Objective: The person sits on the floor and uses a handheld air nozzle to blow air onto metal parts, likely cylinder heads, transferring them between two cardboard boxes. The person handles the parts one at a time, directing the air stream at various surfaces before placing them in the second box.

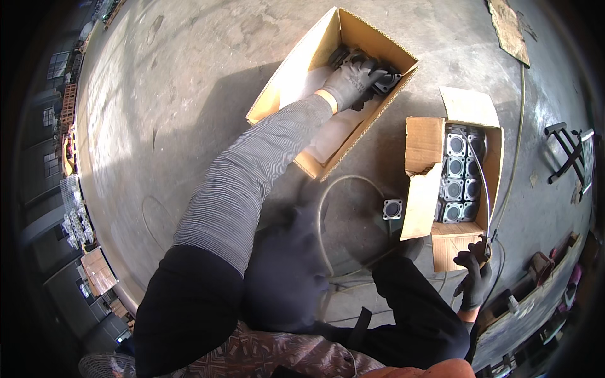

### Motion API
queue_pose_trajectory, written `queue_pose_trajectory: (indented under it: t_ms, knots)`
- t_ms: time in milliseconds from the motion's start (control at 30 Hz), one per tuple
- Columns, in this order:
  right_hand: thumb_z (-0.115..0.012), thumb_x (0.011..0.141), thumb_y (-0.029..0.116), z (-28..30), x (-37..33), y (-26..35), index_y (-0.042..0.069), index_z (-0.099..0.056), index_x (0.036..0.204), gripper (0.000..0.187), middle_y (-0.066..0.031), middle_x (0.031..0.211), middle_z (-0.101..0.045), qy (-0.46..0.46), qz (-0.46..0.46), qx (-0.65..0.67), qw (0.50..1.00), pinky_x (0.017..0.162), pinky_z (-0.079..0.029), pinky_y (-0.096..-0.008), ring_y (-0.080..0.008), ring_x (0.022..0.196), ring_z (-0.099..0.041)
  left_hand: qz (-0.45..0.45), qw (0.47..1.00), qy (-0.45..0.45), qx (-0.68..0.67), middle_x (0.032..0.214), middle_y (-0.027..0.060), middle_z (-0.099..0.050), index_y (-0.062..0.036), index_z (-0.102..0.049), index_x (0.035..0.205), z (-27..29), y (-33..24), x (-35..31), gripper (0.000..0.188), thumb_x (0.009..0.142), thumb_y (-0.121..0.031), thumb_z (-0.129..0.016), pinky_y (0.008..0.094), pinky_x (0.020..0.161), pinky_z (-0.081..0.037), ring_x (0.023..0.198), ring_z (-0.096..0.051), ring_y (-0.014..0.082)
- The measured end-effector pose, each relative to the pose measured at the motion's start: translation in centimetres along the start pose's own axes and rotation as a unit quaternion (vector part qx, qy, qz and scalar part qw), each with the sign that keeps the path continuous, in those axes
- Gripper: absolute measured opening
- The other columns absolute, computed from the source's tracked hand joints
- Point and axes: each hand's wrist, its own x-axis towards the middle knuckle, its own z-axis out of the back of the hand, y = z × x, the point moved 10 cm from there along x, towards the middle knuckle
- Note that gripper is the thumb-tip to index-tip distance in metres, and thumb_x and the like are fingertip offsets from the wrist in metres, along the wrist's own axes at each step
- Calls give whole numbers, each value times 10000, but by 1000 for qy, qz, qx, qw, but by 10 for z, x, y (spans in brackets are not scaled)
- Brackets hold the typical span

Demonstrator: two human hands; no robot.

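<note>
Head view, left hand [354,80]: reaching to 12 o'clock into the long cardboard box [296,75], gloved fingers closing on a dark metal part [386,80] at its far end.
Right hand [474,274]: sitting at 4 o'clock, fingers wrapping a thin hose tool [485,242].
Second box [423,170]: lying at 2 o'clock, carrying rows of grey castings [459,176].
Loose casting [392,209]: resting on the concrete floor [189,75], just beside the second box.

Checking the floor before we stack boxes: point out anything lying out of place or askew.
One square grey metal part with a round bore lies alone on the concrete floor, beside the open cardboard box where matching parts sit in neat rows. A loose pale hose also loops across the floor next to it. Nothing looks spilled or broken.
</note>
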Motion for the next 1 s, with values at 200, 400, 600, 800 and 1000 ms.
queue_pose_trajectory:
  t_ms: [200,400,600,800,1000]
  knots:
    - [-606,1016,158,-4,1,2,-89,-565,1314,389,-176,995,-723,6,0,3,1000,805,-587,-367,-255,863,-724,-22,999,23,-35,1395,147,-528,-212,-477,1488,-6,-8,7,870,724,-314,-881,402,1015,-513,1249,-579,313]
    - [-616,1005,146,-8,4,0,-93,-573,1303,384,-175,982,-724,9,-9,13,1000,803,-587,-372,-257,861,-724,-10,994,22,-108,1384,144,-527,-200,-525,1432,-7,0,8,840,686,-293,-898,432,1053,-491,1249,-577,335]
    - [-636,987,129,-2,-9,5,-97,-578,1296,387,-169,959,-723,-3,-1,1,1000,796,-587,-366,-253,846,-721,14,994,76,-72,1428,167,-495,-196,-508,1465,5,-7,6,830,720,-245,-872,504,1133,-433,1333,-530,389]
    - [-661,982,149,-4,-22,15,-80,-596,1288,387,-152,997,-720,-5,14,24,1000,796,-577,-359,-234,877,-712,11,992,88,-85,1436,194,-471,-207,-448,1524,5,-8,6,893,733,-198,-863,527,1085,-469,1336,-524,419]
    - [-624,994,90,27,-56,17,-57,-553,1392,430,-103,1074,-688,0,60,13,998,786,-549,-327,-180,867,-670,15,997,38,-59,1348,204,-537,-144,-394,1526,35,-1,-6,625,940,-126,-611,450,945,-557,1123,-651,366]
